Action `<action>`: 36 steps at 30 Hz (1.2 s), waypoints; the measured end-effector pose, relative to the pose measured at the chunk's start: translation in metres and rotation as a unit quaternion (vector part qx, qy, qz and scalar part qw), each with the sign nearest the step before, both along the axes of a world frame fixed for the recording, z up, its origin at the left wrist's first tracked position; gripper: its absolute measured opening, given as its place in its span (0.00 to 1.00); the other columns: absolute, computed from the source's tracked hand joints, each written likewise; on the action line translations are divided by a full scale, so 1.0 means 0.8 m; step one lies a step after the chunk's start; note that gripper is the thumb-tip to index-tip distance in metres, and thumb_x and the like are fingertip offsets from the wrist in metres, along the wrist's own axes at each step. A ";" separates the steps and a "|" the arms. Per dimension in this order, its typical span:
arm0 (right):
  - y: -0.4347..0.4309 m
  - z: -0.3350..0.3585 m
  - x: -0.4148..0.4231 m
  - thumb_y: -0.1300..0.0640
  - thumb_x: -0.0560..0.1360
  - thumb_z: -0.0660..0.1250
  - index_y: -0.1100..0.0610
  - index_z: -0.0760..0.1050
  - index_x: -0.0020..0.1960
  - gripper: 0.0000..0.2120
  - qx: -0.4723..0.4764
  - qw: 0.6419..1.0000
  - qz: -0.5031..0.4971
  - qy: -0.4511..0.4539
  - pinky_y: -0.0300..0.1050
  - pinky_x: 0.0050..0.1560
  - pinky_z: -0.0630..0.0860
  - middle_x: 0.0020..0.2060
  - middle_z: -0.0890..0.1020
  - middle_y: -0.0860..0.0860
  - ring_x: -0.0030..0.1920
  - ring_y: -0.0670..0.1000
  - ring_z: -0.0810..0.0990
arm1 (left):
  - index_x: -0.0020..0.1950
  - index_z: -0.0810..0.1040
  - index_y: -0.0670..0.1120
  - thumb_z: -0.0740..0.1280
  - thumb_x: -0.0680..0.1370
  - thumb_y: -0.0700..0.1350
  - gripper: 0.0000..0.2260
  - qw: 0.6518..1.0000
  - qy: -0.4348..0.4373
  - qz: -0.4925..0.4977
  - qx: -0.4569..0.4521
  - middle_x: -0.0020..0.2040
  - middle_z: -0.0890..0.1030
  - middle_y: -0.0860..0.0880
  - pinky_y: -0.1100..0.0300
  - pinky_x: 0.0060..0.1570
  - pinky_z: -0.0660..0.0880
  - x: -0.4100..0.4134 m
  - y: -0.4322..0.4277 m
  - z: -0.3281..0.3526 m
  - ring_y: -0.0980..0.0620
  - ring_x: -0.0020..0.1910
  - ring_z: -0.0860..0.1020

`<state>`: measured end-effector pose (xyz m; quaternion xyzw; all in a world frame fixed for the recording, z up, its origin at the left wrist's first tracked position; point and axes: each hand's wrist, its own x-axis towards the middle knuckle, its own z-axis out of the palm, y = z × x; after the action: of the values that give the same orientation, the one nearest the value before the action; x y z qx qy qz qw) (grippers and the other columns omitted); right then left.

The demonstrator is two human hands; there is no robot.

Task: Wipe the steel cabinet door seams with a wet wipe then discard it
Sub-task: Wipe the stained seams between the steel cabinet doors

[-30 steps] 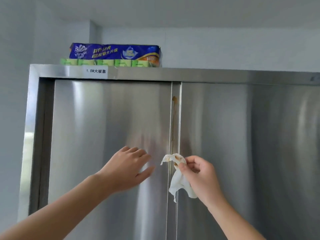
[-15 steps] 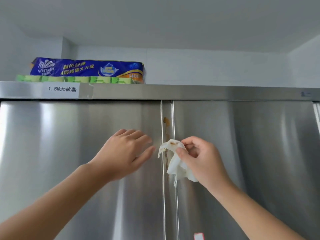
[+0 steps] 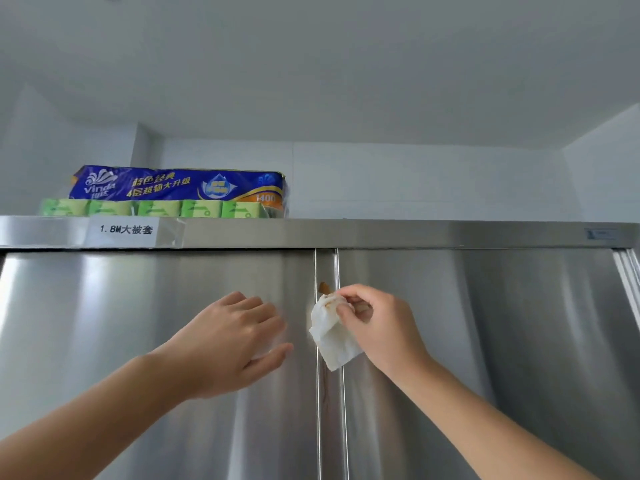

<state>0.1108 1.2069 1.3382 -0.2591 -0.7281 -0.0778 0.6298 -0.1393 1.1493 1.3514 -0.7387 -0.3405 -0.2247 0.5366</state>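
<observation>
Now the right hand (image 3: 375,323) has climbed the centre seam (image 3: 326,410), fingers (image 3: 346,310) pinching the wet wipe (image 3: 330,336) just under the last brown stain (image 3: 323,288) (the streak a second ago ran far lower). The left hand (image 3: 230,341) stays flat and released on the left door (image 3: 138,323). Judging by this, one more upward pass should finish the seam.

Tissue pack (image 3: 176,185) atop steel cabinet (image 3: 415,233); green packs (image 3: 156,208) beneath
</observation>
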 end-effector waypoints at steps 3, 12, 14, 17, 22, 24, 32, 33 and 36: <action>0.012 0.015 0.001 0.59 0.75 0.70 0.46 0.83 0.51 0.10 0.060 0.997 -0.043 -0.030 0.44 0.48 0.79 0.44 0.84 0.40 0.46 0.44 0.81 | 0.48 0.77 0.52 0.51 0.84 0.61 0.20 1.000 -0.004 0.007 0.003 0.44 0.78 0.55 0.55 0.45 0.75 -0.006 0.004 0.003 0.51 0.40 0.76; 0.033 0.049 0.005 0.56 0.75 0.65 0.52 0.84 0.53 0.10 0.195 0.964 -0.111 -0.143 0.42 0.53 0.76 0.50 0.83 0.41 0.56 0.43 0.77 | 0.51 0.77 0.52 0.46 0.84 0.62 0.23 0.999 -0.014 0.036 -0.012 0.47 0.79 0.54 0.54 0.48 0.74 -0.010 0.000 0.023 0.49 0.43 0.77; 0.036 0.051 0.007 0.50 0.78 0.61 0.53 0.84 0.53 0.14 0.187 0.962 -0.098 -0.172 0.44 0.56 0.75 0.50 0.84 0.41 0.57 0.46 0.76 | 0.51 0.77 0.52 0.45 0.84 0.63 0.24 0.999 -0.014 0.039 -0.017 0.47 0.79 0.54 0.53 0.48 0.74 -0.006 -0.001 0.026 0.49 0.44 0.77; 0.041 0.055 0.005 0.46 0.76 0.66 0.52 0.84 0.47 0.12 0.182 0.963 -0.107 -0.169 0.43 0.54 0.74 0.47 0.83 0.40 0.55 0.47 0.75 | 0.53 0.77 0.52 0.46 0.84 0.62 0.24 0.998 -0.012 0.049 -0.024 0.47 0.79 0.53 0.52 0.50 0.73 0.001 0.000 0.030 0.48 0.45 0.77; 0.042 0.063 -0.003 0.61 0.70 0.74 0.53 0.79 0.41 0.06 0.178 0.965 -0.127 -0.143 0.40 0.48 0.71 0.41 0.80 0.41 0.51 0.46 0.74 | 0.54 0.77 0.52 0.44 0.84 0.63 0.26 0.997 -0.008 0.065 -0.036 0.49 0.79 0.53 0.51 0.52 0.72 0.009 0.004 0.030 0.48 0.47 0.77; 0.041 0.065 -0.003 0.63 0.71 0.71 0.51 0.77 0.44 0.08 0.164 0.968 -0.122 -0.146 0.40 0.49 0.72 0.43 0.79 0.43 0.52 0.45 0.73 | 0.54 0.77 0.52 0.43 0.84 0.63 0.26 0.997 -0.007 0.064 -0.037 0.49 0.79 0.53 0.52 0.53 0.72 0.011 0.006 0.030 0.48 0.47 0.76; 0.053 0.061 -0.012 0.62 0.68 0.74 0.48 0.85 0.38 0.08 0.215 0.950 -0.192 -0.120 0.41 0.43 0.69 0.41 0.78 0.43 0.44 0.51 0.73 | 0.53 0.78 0.52 0.45 0.84 0.63 0.25 0.998 -0.005 0.060 -0.027 0.48 0.79 0.53 0.52 0.51 0.73 0.007 0.005 0.031 0.48 0.46 0.77; 0.051 0.061 -0.014 0.62 0.68 0.74 0.49 0.84 0.38 0.08 0.212 0.952 -0.192 -0.114 0.41 0.43 0.69 0.41 0.78 0.44 0.44 0.51 0.73 | 0.53 0.78 0.52 0.45 0.84 0.63 0.25 0.998 -0.007 0.061 -0.028 0.48 0.80 0.53 0.52 0.51 0.73 0.005 0.004 0.031 0.48 0.46 0.77; 0.047 0.061 -0.016 0.57 0.70 0.73 0.50 0.84 0.37 0.04 0.198 0.957 -0.174 -0.116 0.42 0.44 0.71 0.42 0.79 0.42 0.46 0.50 0.73 | 0.53 0.78 0.52 0.45 0.84 0.63 0.25 0.997 -0.014 0.064 -0.030 0.49 0.80 0.53 0.51 0.51 0.73 0.002 0.003 0.030 0.48 0.46 0.77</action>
<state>0.0980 1.2445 1.3869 -0.2409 -0.7099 -0.3589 0.5561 -0.1377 1.1516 1.3757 -0.7281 -0.4008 -0.1899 0.5226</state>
